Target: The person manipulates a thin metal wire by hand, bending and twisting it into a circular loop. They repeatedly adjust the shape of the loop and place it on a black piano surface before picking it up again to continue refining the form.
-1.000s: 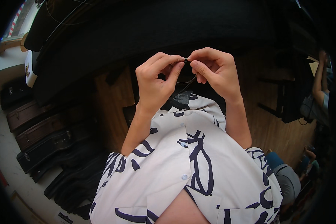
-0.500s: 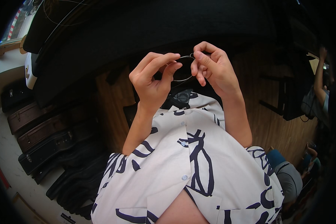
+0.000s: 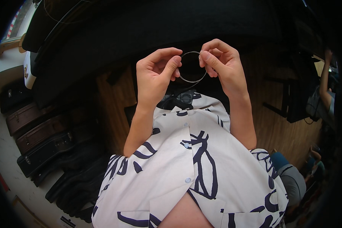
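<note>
Wire loop point(image 3: 193, 82) at upper centre
Fingers of the left hand point(image 3: 152, 76) grasp its left side; those of the right hand point(image 3: 227, 67) pinch its upper right.

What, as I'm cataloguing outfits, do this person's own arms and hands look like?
The left hand and right hand are gloveless, with no rings or watches visible. Both forearms are bare; the white shirt's short sleeves carry bold dark lines.
</note>
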The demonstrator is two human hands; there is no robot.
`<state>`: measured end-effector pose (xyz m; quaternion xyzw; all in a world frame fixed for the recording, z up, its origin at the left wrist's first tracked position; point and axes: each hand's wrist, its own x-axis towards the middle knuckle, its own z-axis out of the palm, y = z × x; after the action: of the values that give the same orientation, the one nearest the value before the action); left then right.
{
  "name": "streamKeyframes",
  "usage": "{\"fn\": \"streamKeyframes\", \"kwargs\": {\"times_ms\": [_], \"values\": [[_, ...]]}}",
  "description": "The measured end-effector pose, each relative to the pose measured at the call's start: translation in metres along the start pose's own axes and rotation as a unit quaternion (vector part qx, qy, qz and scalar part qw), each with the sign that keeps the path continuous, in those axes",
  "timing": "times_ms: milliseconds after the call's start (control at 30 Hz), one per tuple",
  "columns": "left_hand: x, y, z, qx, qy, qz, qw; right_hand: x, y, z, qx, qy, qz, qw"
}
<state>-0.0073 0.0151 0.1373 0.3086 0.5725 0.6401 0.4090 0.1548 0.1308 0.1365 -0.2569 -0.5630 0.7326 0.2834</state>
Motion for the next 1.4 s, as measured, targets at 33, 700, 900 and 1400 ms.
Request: {"fn": "streamKeyframes", "kwargs": {"times_ms": [33, 700, 900, 1400], "values": [[0.0, 0.001, 0.0, -0.008, -0.007, -0.007, 1.0, -0.001, -0.002, 0.0, -0.032, 0.007, 0.002, 0.999], [-0.011, 0.014, 0.013, -0.003, -0.063, 0.002, 0.998, -0.003, -0.004, 0.006, -0.257, 0.096, -0.141, 0.951], [-0.013, 0.02, 0.01, 0.013, -0.103, 0.008, 0.995, -0.003, -0.01, 0.012, -0.285, 0.093, -0.092, 0.95], [-0.007, 0.013, 0.004, 0.014, -0.07, -0.029, 0.997, -0.003, -0.006, -0.005, -0.223, 0.032, -0.005, 0.974]]}}
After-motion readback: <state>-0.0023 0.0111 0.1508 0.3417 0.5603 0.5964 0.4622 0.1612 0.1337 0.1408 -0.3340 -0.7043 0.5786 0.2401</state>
